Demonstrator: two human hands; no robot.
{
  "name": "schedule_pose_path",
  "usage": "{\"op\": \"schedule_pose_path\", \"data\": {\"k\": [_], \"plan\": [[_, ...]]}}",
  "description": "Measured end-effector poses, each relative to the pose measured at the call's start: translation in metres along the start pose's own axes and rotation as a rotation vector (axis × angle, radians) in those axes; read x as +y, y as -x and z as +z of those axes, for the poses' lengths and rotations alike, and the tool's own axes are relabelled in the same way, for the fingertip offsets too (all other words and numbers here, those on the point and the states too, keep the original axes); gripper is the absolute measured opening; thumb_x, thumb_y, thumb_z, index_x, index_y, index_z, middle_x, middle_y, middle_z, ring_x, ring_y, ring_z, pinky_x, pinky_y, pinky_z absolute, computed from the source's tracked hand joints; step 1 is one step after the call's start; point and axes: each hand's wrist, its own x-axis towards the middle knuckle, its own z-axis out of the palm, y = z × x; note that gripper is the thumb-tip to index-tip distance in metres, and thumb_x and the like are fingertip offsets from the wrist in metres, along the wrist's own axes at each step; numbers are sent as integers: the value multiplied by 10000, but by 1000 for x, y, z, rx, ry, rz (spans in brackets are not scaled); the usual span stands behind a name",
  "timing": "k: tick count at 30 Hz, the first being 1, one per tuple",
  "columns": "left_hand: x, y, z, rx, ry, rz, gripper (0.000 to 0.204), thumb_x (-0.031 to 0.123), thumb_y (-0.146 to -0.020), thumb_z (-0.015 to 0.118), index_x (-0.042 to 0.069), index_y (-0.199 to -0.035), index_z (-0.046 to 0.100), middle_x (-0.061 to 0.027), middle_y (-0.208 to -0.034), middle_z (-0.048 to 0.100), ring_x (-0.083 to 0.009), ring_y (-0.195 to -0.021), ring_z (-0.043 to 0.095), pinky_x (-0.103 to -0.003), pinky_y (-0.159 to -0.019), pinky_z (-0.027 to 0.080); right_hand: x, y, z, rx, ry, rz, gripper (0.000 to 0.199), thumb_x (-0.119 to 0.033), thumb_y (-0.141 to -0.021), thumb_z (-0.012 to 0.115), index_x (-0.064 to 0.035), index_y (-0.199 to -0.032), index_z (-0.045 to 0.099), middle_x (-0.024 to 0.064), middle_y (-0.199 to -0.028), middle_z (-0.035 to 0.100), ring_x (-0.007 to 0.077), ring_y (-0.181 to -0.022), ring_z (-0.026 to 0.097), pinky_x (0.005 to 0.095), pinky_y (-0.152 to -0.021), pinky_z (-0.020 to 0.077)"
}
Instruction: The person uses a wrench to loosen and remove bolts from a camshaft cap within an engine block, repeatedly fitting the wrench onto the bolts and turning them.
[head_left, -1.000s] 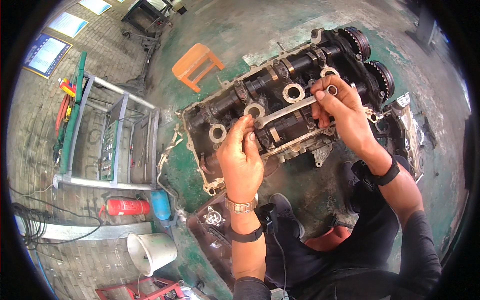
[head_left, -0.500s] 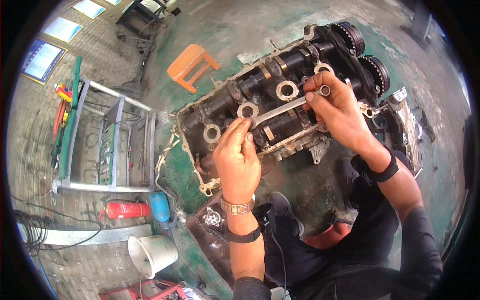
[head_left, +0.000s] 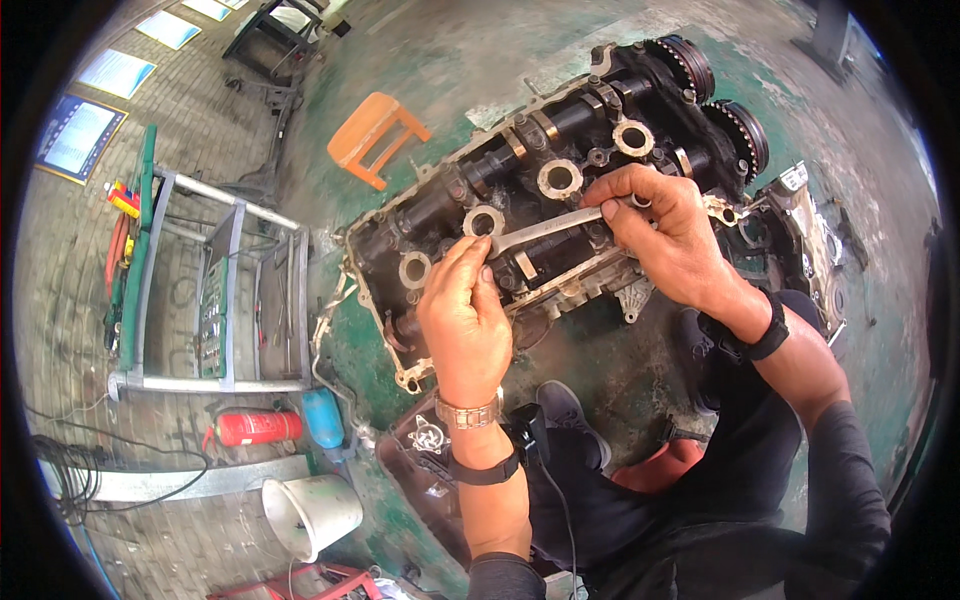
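My left hand (head_left: 465,330) pinches one end of a silver wrench (head_left: 548,230), and my right hand (head_left: 670,235) grips the other end. The wrench is over the middle of the big dark engine part (head_left: 430,210), between its two long edges. A second ago, the wrench's round end poked out past my right fingers. Now they hide more of it. The blue-edged poster (head_left: 80,138) has writing too small to read.
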Motion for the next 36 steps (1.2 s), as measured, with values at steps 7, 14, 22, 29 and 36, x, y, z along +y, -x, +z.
{"op": "schedule_pose_path", "data": {"k": [7,14,22,29,36], "plan": [[4,-2,-2,-13,-7,-26,248,-82,-826,566,-39,-1049,666,-183,-1073,674,-323,-974,647,-372,-884,495,3,9,4,45,116,-342,131,50,-830,555,29,-941,621,146,-972,678,219,-817,680,284,-715,529],[4,-3,-4,-32,-7,-11,243,-84,-832,545,-53,-1042,661,-186,-1077,676,-318,-975,660,-362,-882,499,-6,23,18,-42,110,-721,207,35,-726,660,-33,-910,594,135,-976,665,229,-659,665,304,-543,531],[7,-4,-9,-100,55,-90,277,-25,-869,508,-18,-1091,675,-186,-1135,666,-293,-1091,623,-363,-982,445,-17,47,36,-266,157,-766,262,-87,-690,655,-33,-938,592,104,-923,627,257,-652,630,355,-535,519],[1,-4,-6,-66,24,8,270,-87,-840,491,-65,-1061,645,-196,-1083,670,-322,-991,660,-351,-892,498,-20,45,38,-336,175,-773,284,-107,-704,661,-41,-970,585,89,-834,597,262,-641,624,372,-531,506],[5,-2,-4,-31,13,-117,322,-100,-848,518,-34,-1146,620,-183,-1080,676,-270,-961,673,-341,-846,520,-30,13,-1,-10,-291,-308,141,-57,-937,514,34,-1025,575,113,-836,650,156,-641,614,271,-582,498]]}}
